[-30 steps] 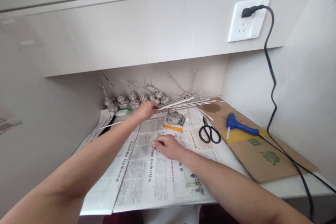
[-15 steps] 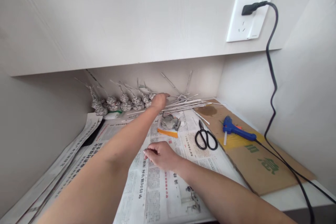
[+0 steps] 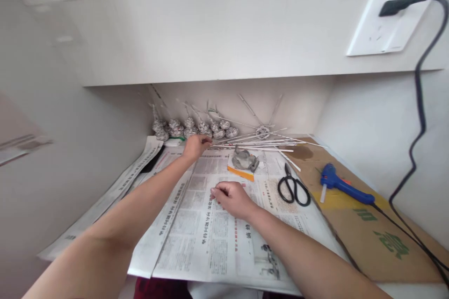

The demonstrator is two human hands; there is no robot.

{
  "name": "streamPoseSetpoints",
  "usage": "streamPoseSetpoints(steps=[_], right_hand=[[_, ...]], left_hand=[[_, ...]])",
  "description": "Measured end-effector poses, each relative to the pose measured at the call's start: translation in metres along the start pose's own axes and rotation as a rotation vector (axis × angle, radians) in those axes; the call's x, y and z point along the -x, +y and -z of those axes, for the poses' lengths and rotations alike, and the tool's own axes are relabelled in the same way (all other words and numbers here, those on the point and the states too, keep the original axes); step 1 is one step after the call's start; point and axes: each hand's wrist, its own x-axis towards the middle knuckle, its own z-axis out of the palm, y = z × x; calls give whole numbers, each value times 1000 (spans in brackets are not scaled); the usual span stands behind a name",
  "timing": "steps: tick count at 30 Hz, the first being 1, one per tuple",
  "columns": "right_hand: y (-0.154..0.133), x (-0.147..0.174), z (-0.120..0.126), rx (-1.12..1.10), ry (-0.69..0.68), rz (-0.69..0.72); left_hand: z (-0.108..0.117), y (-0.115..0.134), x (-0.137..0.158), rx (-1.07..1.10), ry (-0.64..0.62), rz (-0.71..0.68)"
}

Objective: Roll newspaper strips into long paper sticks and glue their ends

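My left hand [image 3: 196, 146] reaches to the back of the newspaper, its fingers pinched together at the left ends of several thin rolled paper sticks [image 3: 261, 143]. Fingers and thumb of my right hand [image 3: 233, 198] are curled closed above the newspaper [image 3: 191, 238], with nothing visible in them. Between and behind the hands lies a crumpled grey lump [image 3: 242, 160] on a small card with an orange edge. A small woven paper piece [image 3: 262, 131] with sticks radiating outward sits behind the rolled sticks.
Several gourd-shaped woven paper pieces [image 3: 190, 128] line the back wall. Black-handled scissors [image 3: 288, 179] lie to the right. A blue glue gun [image 3: 345, 190] rests on cardboard [image 3: 351, 243], its cord trailing right. An overhanging white panel [image 3: 217, 37] bears a wall socket [image 3: 372, 39].
My left hand has drawn back and left from the woven piece to the ends of the paper sticks. My right hand stays much the same. The view has turned left.
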Motion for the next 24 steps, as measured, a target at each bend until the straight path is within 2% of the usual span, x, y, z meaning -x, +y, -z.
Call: streamPoseSetpoints(steps=[4, 7, 11, 14, 18, 24], right_hand=[[-3, 0, 2, 1, -25, -18], [-3, -1, 3, -5, -24, -33], [-2, -1, 1, -22, -24, -49], [-3, 0, 1, -41, -37, -45], [-6, 1, 3, -57, -44, -46], [-13, 4, 4, -29, -56, -49]], left_hand=[[35, -47, 42, 40, 12, 153], [58, -79, 73, -22, 41, 273], [78, -107, 109, -24, 72, 361], [84, -114, 131, -11, 103, 380], [81, -111, 151, -43, 86, 397], [68, -107, 166, -151, 107, 261]])
